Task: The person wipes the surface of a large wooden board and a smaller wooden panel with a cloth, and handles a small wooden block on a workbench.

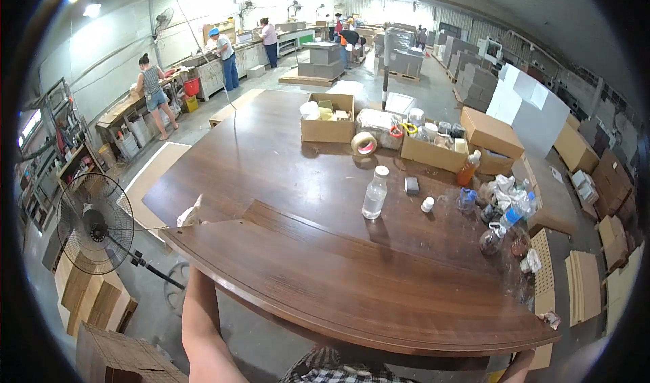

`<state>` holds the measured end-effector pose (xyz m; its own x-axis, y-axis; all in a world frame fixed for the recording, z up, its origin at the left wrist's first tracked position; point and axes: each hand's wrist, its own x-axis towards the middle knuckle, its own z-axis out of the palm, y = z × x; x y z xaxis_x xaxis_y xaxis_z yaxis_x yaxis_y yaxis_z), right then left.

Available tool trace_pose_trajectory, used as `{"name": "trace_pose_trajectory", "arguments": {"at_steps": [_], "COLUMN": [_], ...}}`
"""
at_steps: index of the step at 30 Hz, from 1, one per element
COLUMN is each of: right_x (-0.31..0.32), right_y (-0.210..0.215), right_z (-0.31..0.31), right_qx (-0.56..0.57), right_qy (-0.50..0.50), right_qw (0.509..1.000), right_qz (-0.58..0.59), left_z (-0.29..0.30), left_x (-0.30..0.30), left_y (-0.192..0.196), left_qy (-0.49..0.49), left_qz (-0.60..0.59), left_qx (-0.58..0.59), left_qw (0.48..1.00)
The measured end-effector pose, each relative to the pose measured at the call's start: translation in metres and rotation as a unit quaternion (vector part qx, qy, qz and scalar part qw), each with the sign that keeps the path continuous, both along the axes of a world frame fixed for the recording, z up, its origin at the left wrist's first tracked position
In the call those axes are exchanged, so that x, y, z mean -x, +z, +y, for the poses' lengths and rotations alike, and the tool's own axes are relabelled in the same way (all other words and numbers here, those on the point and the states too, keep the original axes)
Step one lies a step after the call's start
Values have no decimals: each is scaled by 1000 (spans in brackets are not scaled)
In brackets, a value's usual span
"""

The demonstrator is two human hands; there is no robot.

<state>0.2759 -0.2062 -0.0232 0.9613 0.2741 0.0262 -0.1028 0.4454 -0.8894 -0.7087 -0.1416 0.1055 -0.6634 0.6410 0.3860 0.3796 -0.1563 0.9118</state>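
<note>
A long, dark brown wood-grain panel (pixel 325 268) with grooved lines lies across the near side of a brown table (pixel 271 159), its front edge sticking out toward me. At the panel's left end, my left hand (pixel 191 214) shows pale, apparently gloved fingers over the top edge, while the forearm passes underneath. My right hand (pixel 550 319) grips the far right corner, with only pale-covered fingertips visible. Both palms are hidden below the board. Beyond it stand a clear bottle (pixel 374 193) with a white cap, a small grey block (pixel 412 185) and a little white bottle (pixel 428 204).
Cardboard boxes (pixel 329 129), a tape roll (pixel 364 144) and scissors (pixel 403 130) sit along the table's back. Several bottles (pixel 518 209) and rags (pixel 509 192) crowd its right side. A standing fan (pixel 96 224) is at left. Other people (pixel 150 92) work along the far wall.
</note>
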Motion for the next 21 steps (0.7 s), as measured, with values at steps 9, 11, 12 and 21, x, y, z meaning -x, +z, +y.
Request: {"name": "trace_pose_trajectory", "arguments": {"at_steps": [9, 11, 12, 21], "right_x": [51, 63, 65, 173], "right_y": [-50, -63, -70, -36], "right_z": [-65, -81, -91, -107], "right_qx": [-6, -31, -71, 54], "right_qy": [113, 177, 249, 182], "right_qw": [988, 978, 961, 944], "right_qz": [103, 107, 95, 270], "left_z": [-84, -93, -94, -140], "left_x": [1, 0, -2, 12], "left_y": [-96, -113, -119, -129], "left_qy": [23, 31, 30, 134], "left_qz": [-177, -193, -198, -189], "left_qx": [134, 166, 184, 298], "left_qw": [975, 967, 962, 926]}}
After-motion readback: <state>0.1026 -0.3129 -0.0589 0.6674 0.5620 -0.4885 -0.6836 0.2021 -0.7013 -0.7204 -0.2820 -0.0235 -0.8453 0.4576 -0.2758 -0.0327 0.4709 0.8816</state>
